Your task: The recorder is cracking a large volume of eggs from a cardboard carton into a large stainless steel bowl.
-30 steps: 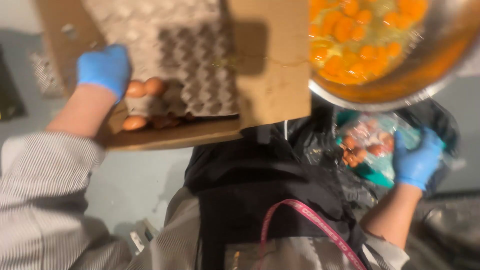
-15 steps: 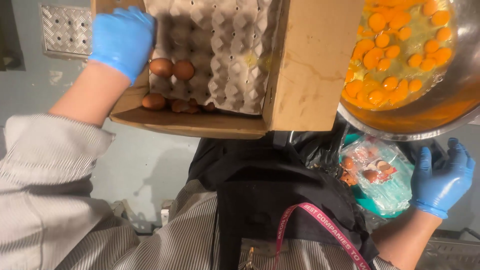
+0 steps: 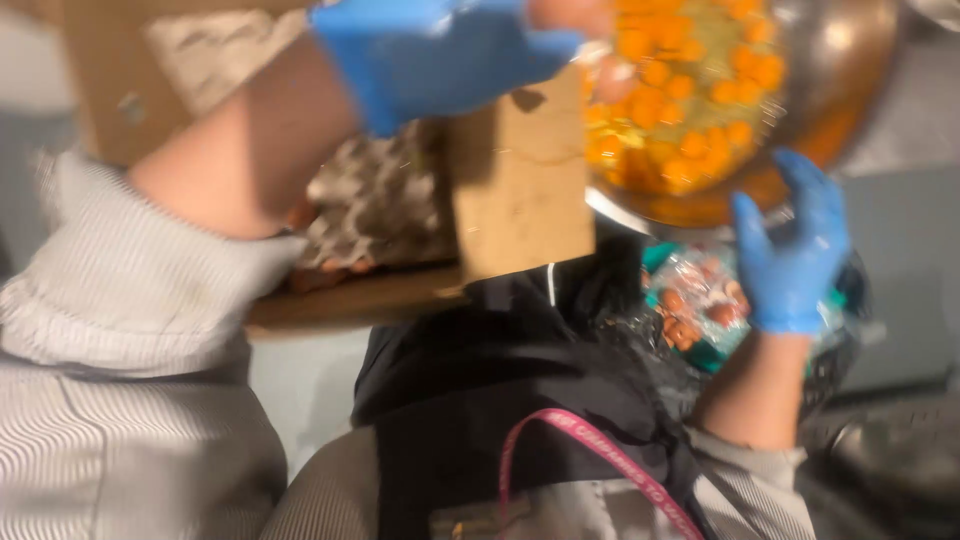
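The left hand (image 3: 440,55), in a blue glove, has moved from the egg tray toward the metal bowl (image 3: 830,90) and now sits at the bowl's near rim, its grip closed on a brown egg (image 3: 570,15) at the top edge of the view. Half a second ago that hand rested on the far left corner of the cardboard box (image 3: 520,180). The box, with its grey egg tray (image 3: 375,200), now lies under the left forearm, a few brown eggs just visible at its lower edge. The bowl holds many orange yolks (image 3: 690,90). The right hand (image 3: 790,250), also gloved, has risen from beside the black waste bag (image 3: 690,310) and hovers just under the bowl, fingers spread apart, holding nothing.
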